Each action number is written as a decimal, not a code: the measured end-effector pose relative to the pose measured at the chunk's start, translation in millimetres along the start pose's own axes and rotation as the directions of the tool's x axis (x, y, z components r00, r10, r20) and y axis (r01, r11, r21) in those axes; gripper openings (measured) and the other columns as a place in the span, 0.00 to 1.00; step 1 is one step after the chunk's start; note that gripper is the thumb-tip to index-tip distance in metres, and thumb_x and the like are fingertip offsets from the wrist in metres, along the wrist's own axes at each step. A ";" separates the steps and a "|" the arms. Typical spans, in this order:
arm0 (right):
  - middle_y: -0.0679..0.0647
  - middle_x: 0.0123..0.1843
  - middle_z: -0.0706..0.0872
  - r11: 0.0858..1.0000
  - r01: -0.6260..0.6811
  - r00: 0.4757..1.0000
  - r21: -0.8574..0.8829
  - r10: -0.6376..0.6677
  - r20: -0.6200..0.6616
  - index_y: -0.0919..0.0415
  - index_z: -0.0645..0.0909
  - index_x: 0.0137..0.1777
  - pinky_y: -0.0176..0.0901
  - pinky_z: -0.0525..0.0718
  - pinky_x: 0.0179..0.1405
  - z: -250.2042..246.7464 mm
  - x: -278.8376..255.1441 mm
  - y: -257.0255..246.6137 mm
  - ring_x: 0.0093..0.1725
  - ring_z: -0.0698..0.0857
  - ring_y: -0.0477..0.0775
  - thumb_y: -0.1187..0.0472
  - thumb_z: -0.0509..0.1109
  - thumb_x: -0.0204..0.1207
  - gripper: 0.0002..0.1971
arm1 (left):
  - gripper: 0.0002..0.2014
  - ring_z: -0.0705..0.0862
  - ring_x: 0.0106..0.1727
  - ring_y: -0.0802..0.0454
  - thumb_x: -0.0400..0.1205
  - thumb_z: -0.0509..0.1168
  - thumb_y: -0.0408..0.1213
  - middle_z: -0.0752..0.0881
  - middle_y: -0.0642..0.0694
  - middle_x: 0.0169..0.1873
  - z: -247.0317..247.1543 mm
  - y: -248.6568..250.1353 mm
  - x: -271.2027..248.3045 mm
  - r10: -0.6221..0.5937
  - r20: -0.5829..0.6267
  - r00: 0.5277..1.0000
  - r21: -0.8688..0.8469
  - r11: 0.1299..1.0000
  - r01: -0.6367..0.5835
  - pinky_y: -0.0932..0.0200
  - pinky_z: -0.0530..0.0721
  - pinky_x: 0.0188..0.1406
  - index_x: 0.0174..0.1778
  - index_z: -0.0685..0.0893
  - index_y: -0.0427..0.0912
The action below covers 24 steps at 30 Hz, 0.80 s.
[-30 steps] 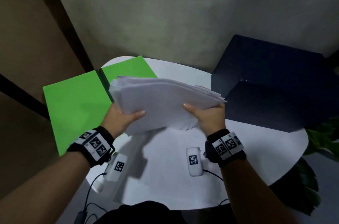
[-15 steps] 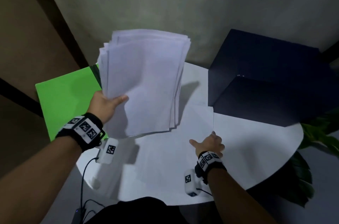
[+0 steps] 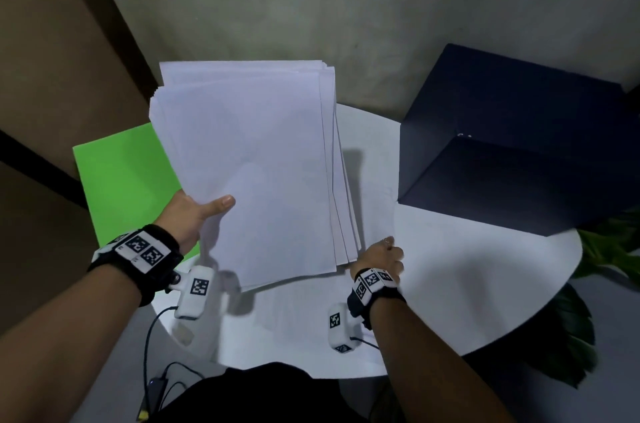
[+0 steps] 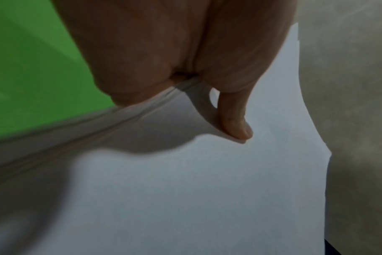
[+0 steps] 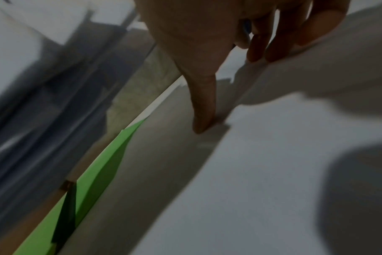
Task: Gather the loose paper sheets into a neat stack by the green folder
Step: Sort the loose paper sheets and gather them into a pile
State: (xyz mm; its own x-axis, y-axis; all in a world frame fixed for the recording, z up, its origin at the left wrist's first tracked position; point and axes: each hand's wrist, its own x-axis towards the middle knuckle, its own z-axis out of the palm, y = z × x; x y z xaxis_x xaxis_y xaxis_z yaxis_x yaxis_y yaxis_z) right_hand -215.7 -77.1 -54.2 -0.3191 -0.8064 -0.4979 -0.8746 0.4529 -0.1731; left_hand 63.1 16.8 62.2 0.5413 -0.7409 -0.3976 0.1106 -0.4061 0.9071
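My left hand (image 3: 207, 214) grips a thick stack of white sheets (image 3: 263, 162) at its lower left edge, thumb on top, and holds it tilted up above the white round table (image 3: 485, 284). The left wrist view shows the thumb (image 4: 236, 126) pressed on the stack (image 4: 207, 189). The green folder (image 3: 128, 180) lies open on the table's left side, partly hidden behind the stack. My right hand (image 3: 384, 254) is low on the table at a loose sheet (image 3: 377, 214). In the right wrist view its fingertips (image 5: 262, 53) rest on that sheet (image 5: 273, 155), with the thumb at the edge.
A large dark blue box (image 3: 519, 145) stands on the table's right rear. Green plant leaves (image 3: 616, 249) show past the right rim. Cables (image 3: 156, 336) hang off the near left edge. A wall is close behind the table.
A second ago both hands held the stack flat. My right hand let go and dropped to the loose sheet on the table. My left hand alone tilted the stack up.
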 end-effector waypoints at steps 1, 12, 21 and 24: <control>0.65 0.75 0.67 1.000 -0.028 1.000 -0.015 0.028 -0.003 0.64 0.58 0.80 0.65 0.78 0.68 0.0 -1.0 -0.6 0.72 0.71 0.68 0.61 0.78 0.67 0.44 | 0.24 0.61 0.13 0.55 0.69 0.76 0.40 0.61 0.57 0.06 1.8 2.0 -4.9 -0.012 0.007 1.000 -0.013 1.000 0.012 0.71 0.58 0.09 0.18 0.64 0.46; 0.64 0.74 0.72 0.993 -0.097 0.995 0.064 0.098 -0.006 0.67 0.62 0.79 0.65 0.75 0.69 -0.1 1.4 2.9 0.71 0.74 0.68 0.57 0.72 0.74 0.36 | 0.26 0.55 0.07 0.63 0.80 0.70 0.30 0.57 0.59 0.07 -13.6 -3.4 -10.8 -0.105 0.023 0.994 -0.078 0.991 0.107 0.72 0.57 0.06 0.24 0.60 0.49; 0.63 0.66 0.85 0.914 0.089 0.995 0.395 -0.095 -0.004 0.68 0.74 0.74 0.42 0.81 0.54 -41.7 -18.5 9.2 0.64 0.85 0.66 0.65 0.76 0.76 0.28 | 0.34 0.67 0.33 0.46 0.52 0.84 0.64 0.61 0.41 0.31 -44.2 -74.4 36.2 -0.324 -0.006 0.946 0.181 0.930 0.320 0.48 0.65 0.35 0.28 0.70 0.44; 0.63 0.62 0.88 0.885 0.271 0.959 0.379 -0.214 -0.186 0.65 0.81 0.67 0.49 0.83 0.62 -87.0 -25.0 10.0 0.61 0.87 0.65 0.63 0.77 0.75 0.21 | 0.38 0.73 0.22 0.52 0.61 0.79 0.66 0.73 0.41 0.22 -29.2 -84.7 34.8 -0.424 -0.002 0.905 0.418 0.822 0.386 0.60 0.69 0.27 0.36 0.77 0.30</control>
State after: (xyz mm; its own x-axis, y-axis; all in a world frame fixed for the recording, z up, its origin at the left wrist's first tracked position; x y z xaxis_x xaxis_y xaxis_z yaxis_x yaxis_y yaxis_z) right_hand -248.2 -85.5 30.5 -0.1865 -0.9409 -0.2827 -0.7222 0.3264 -0.6099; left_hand 96.9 41.0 -24.4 0.4451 -0.4973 -0.7447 -0.0488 -0.8438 0.5344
